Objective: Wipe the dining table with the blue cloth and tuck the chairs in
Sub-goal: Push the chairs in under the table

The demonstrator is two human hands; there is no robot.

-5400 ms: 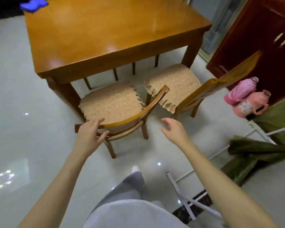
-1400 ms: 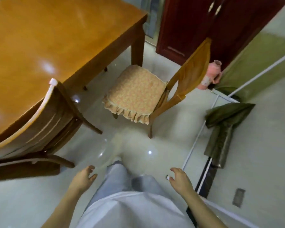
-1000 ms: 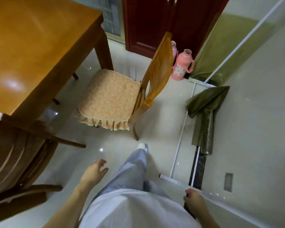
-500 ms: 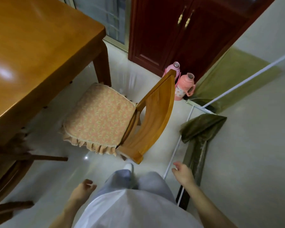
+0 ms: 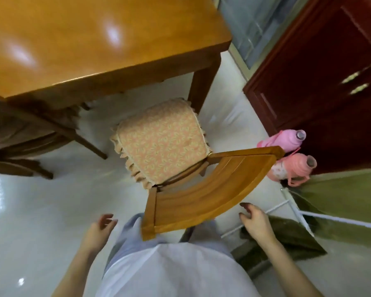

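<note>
While we stand behind the cushioned wooden chair (image 5: pixel 201 198), its seat front by the dining table's (image 5: pixel 94 50) corner leg, our left hand (image 5: pixel 99 230) and right hand (image 5: pixel 255 219) hover beside the backrest, fingers loosely curled, holding nothing.

A home dining room. A polished wooden desk (image 5: pixel 90 46) stands on pale glossy floor tiles (image 5: pixel 30 211). Cushioned chairs (image 5: pixel 165 151), a red cabinet (image 5: pixel 321 71) and pink thermos flasks (image 5: pixel 287 155) show it.

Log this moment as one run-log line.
step: tuck chair | chair: out from table | left grip: open, near backrest | right grip: open, near backrest | other chair: tucked in
</note>
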